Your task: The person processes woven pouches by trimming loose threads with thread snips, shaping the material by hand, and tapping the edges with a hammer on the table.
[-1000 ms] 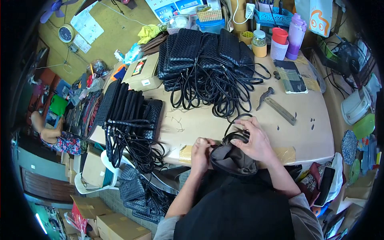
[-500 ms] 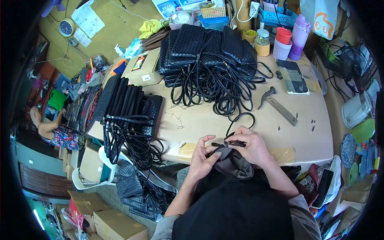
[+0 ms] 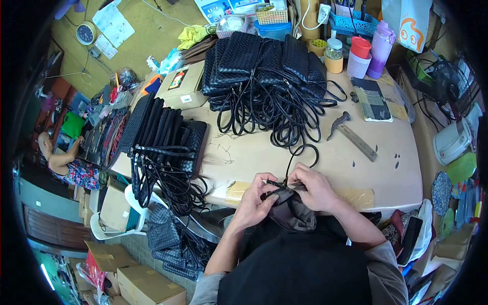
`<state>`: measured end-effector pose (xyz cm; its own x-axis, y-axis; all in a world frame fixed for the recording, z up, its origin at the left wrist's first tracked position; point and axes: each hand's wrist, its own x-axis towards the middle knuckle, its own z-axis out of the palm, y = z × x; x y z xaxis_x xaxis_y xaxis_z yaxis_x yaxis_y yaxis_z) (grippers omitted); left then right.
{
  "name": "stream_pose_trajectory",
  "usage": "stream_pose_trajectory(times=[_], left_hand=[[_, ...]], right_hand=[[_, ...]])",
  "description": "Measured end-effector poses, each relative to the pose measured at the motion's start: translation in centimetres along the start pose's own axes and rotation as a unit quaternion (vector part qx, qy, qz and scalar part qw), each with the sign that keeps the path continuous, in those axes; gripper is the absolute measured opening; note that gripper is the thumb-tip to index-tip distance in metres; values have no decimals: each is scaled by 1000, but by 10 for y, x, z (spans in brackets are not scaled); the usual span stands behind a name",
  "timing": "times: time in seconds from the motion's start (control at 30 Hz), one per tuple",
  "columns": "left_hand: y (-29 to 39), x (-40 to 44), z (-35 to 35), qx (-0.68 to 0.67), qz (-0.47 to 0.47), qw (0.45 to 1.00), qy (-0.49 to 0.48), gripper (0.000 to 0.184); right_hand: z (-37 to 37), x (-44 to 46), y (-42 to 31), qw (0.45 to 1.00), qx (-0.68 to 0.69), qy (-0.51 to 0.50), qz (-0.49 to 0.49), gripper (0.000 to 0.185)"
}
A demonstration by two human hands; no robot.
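Observation:
At the table's near edge, a pouch (image 3: pixel 295 213) hangs between my hands with its dark brown lining showing. My left hand (image 3: pixel 257 203) pinches its left side by the opening. My right hand (image 3: pixel 314 189) is closed on the upper right edge, fingertips close to the left ones. A thin black strap (image 3: pixel 308 146) loops up from the pouch onto the tabletop. What lies right between the fingertips is too small to make out. Farther up the table is a pile of black woven pouches (image 3: pixel 238 56) with looped straps, and another stack (image 3: pixel 152 127) stands at the left.
On the table (image 3: pixel 264 157), a hammer (image 3: pixel 356 140) and a dark notebook (image 3: pixel 372 99) lie to the right. Jars and a purple bottle (image 3: pixel 381 48) stand behind. More woven pouches (image 3: pixel 173 239) rest on a chair at lower left, near cardboard boxes (image 3: pixel 152 287). Another person (image 3: pixel 71 162) is at far left.
My hands and the pouch have shifted slightly; the right hand has turned and its fingers now curl more tightly over the edge. The strap loop has moved a little left.

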<state>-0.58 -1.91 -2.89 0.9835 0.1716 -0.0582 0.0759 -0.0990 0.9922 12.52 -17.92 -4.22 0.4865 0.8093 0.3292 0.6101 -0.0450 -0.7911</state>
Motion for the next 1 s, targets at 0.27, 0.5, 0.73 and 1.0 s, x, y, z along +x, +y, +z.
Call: stream_pose_trajectory(times=[0.27,0.5,0.73,1.0], left_hand=[[-8,1,-7,-3,52,998,-20,35],[-55,9,-52,-129,49,932,336,19],[-5,-8,-35,243,186,910,282,15],[14,13,18,294,200,925,134,16]], right_hand=[[-25,12,-13,989,-75,121,-33,28],[-29,3,-4,990,-19,-5,138,17],[-26,0,-5,986,-12,-7,165,22],[-23,-1,-11,989,-41,30,142,18]])
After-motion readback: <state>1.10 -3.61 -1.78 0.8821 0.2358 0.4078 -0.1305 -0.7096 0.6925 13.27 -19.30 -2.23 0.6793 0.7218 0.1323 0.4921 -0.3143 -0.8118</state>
